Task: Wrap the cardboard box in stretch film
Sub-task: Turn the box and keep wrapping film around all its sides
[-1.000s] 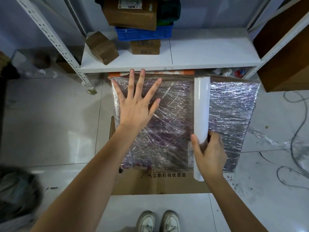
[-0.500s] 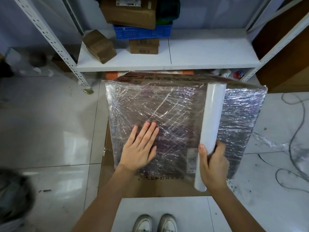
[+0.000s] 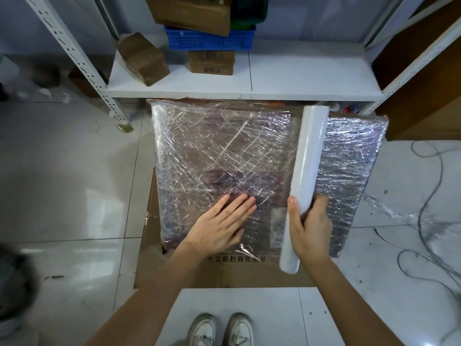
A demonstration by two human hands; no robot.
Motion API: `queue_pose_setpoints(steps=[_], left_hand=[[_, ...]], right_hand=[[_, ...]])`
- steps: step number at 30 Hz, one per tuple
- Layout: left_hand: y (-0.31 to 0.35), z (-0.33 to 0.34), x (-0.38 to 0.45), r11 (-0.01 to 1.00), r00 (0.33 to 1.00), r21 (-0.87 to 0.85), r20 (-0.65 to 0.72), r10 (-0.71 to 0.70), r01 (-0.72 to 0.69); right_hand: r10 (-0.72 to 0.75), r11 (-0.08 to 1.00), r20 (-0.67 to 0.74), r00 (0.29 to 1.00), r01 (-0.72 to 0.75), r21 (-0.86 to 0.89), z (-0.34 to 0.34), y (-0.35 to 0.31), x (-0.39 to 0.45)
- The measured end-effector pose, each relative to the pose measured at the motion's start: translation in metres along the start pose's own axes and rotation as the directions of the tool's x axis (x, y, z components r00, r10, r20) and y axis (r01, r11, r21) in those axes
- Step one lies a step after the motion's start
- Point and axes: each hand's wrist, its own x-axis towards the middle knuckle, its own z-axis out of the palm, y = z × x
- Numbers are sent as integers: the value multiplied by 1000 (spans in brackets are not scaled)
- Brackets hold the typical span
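A large cardboard box [image 3: 219, 151] covered in crinkled clear stretch film fills the middle of the view. It rests on a flat brown cardboard sheet [image 3: 224, 273] with printed characters. My left hand [image 3: 222, 228] lies flat on the box's near top face, fingers straight and pointing up-right. My right hand [image 3: 311, 228] grips the lower part of a white stretch film roll [image 3: 308, 171], which lies along the top of the box, right of centre.
A white metal shelf [image 3: 287, 73] stands just behind the box, carrying small cardboard boxes [image 3: 142, 58] and a blue crate [image 3: 207, 41]. Cables [image 3: 429, 245] and a film scrap [image 3: 389, 208] lie on the tiled floor at right. My shoes [image 3: 219, 330] show at the bottom.
My left hand slid from the far left of the box top back to its near middle. The roll and my right hand stayed on the box's right part.
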Motion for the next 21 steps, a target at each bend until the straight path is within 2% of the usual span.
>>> queue_pose_setpoints(steps=[3, 5, 7, 10, 14, 18, 21], left_hand=[[13, -2, 3, 997, 996, 0, -11, 83, -83], [22, 1, 3, 980, 980, -18, 29, 198, -198], [24, 5, 4, 973, 969, -3, 91, 230, -231], [23, 13, 2, 974, 965, 28, 140, 221, -227], [25, 10, 0, 973, 964, -33, 133, 230, -228], [26, -3, 5, 980, 985, -124, 58, 162, -154], [17, -10, 11, 997, 999, -65, -4, 34, -34]], right_hand=[[38, 999, 5, 999, -38, 27, -1, -1, 7], [58, 998, 14, 998, -58, 36, -3, -2, 12], [55, 998, 49, 997, -56, 5, -4, -2, 13], [19, 995, 72, 997, -12, -96, -6, -2, 11], [-24, 990, 12, 1000, 25, -138, -8, -1, 8], [30, 999, -17, 999, -30, -22, -10, -5, 4], [93, 993, 10, 996, -94, 70, -9, -5, 7]])
